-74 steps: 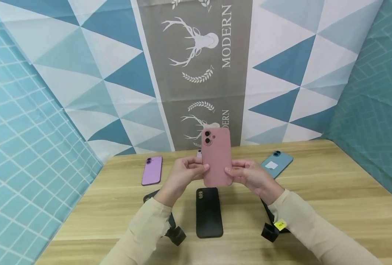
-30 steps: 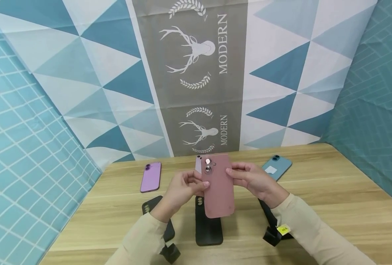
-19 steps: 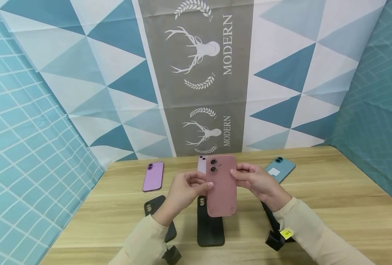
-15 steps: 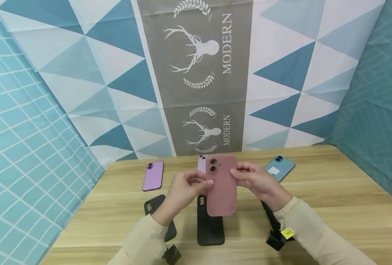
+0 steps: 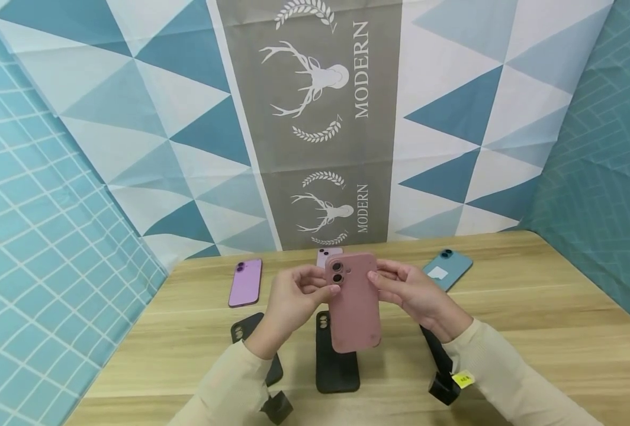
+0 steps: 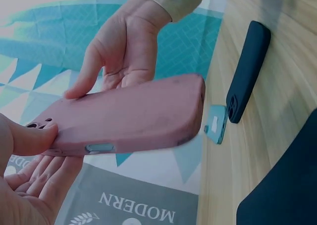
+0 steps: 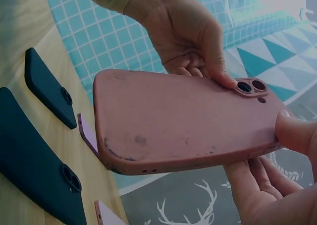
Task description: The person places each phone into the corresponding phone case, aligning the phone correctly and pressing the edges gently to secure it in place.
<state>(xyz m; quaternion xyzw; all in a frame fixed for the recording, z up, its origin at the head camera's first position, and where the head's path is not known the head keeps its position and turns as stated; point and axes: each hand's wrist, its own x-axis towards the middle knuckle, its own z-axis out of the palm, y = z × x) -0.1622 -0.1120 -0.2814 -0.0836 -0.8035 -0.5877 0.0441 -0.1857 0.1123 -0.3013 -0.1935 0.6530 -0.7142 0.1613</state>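
Both hands hold up a pink phone case (image 5: 354, 307), its back toward the head camera and dark circles in its two camera openings. My left hand (image 5: 291, 299) pinches its left edge beside the camera, thumb on the back and fingers behind. At the upper right edge, my right hand (image 5: 416, 296) pinches it the same way. The left wrist view shows a slot in the side of the pink case (image 6: 133, 113). Dark scuffs mark the lower corner of the case (image 7: 173, 121) in the right wrist view. Below it lies a black phone case (image 5: 337, 370).
Another black case (image 5: 248, 326) lies partly behind the left forearm. A dark case (image 6: 250, 69) lies by the right arm. Along the back of the wooden table (image 5: 187, 331) are a purple phone (image 5: 245, 284), a pale pink phone (image 5: 322, 255) and a teal phone (image 5: 456, 269).
The pink case has come down from in front of the wall to lower over the table. Both hands now pinch it nearer its top. In the last half second it has only tilted slightly.
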